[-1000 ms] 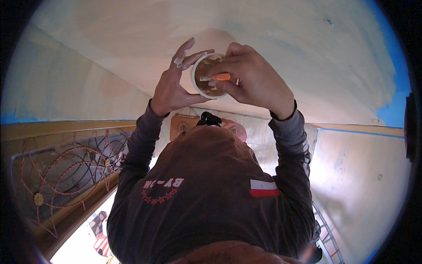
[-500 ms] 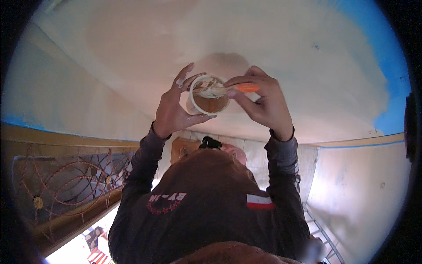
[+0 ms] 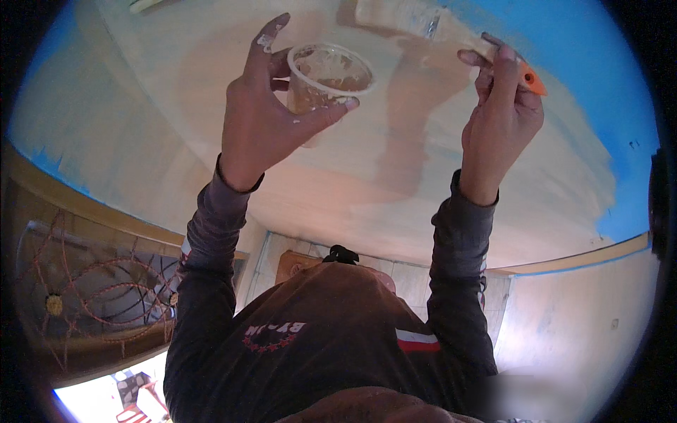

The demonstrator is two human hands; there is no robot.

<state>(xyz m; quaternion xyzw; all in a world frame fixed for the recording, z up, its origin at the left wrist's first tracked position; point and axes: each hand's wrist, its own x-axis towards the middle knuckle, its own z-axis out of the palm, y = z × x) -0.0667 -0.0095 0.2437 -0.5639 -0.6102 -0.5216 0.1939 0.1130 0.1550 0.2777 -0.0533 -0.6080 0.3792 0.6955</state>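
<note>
My left hand (image 3: pixel 261 123), smeared with white paint, is closed round a clear plastic cup (image 3: pixel 330 74) with pale residue inside. Up to the right, my right hand (image 3: pixel 502 123) grips a paintbrush (image 3: pixel 532 81) by its orange-tipped handle. The pale bristles (image 3: pixel 388 15) point left at the wall (image 3: pixel 176 84); I cannot tell whether they touch it. That surface is mostly cream, with bright blue patches (image 3: pixel 627 141) at the right and edges, and the shadow of brush and hand falls on it.
At the left is a window with a looped metal grille (image 3: pixel 106 296), a bright opening (image 3: pixel 92 398) below it. A pale side wall (image 3: pixel 578 317) stands on the right, tiles (image 3: pixel 479 289) show beyond my body, and the lower right corner is blurred.
The brush has come out of the cup and up to the upper right with my right hand. My left hand and the cup have risen and shifted slightly left in view.
</note>
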